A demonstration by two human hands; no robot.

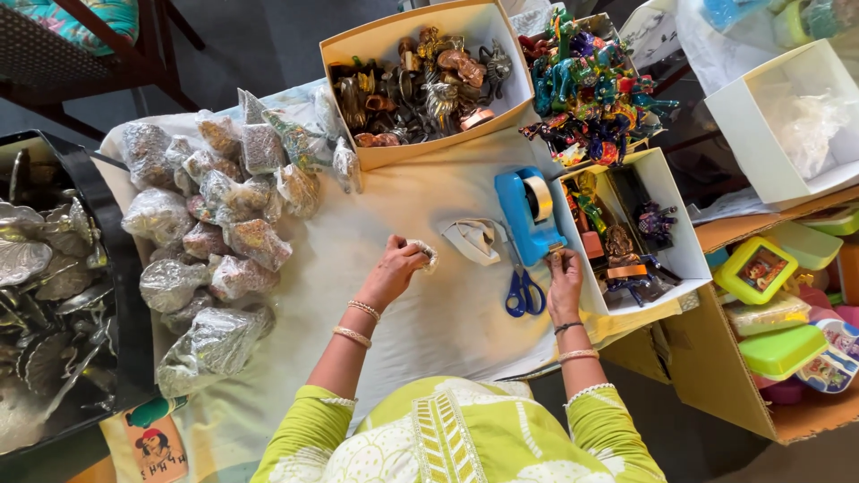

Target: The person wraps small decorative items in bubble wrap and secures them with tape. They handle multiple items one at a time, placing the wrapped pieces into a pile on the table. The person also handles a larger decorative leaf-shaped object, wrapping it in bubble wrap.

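- Left hand (394, 268) fingers pinch a small plastic-wrapped packet (424, 254) just above the cloth-covered table (420, 331); it looks light and crinkly, probably slippery, best gripped across its bulk
- Right hand (564, 279) fingers close narrowly at the blue tape dispenser (528, 215), seemingly on the tape end
- Blue-handled scissors (524, 293) lie between the hands
- Wrapped bundles (210, 259) sit further left
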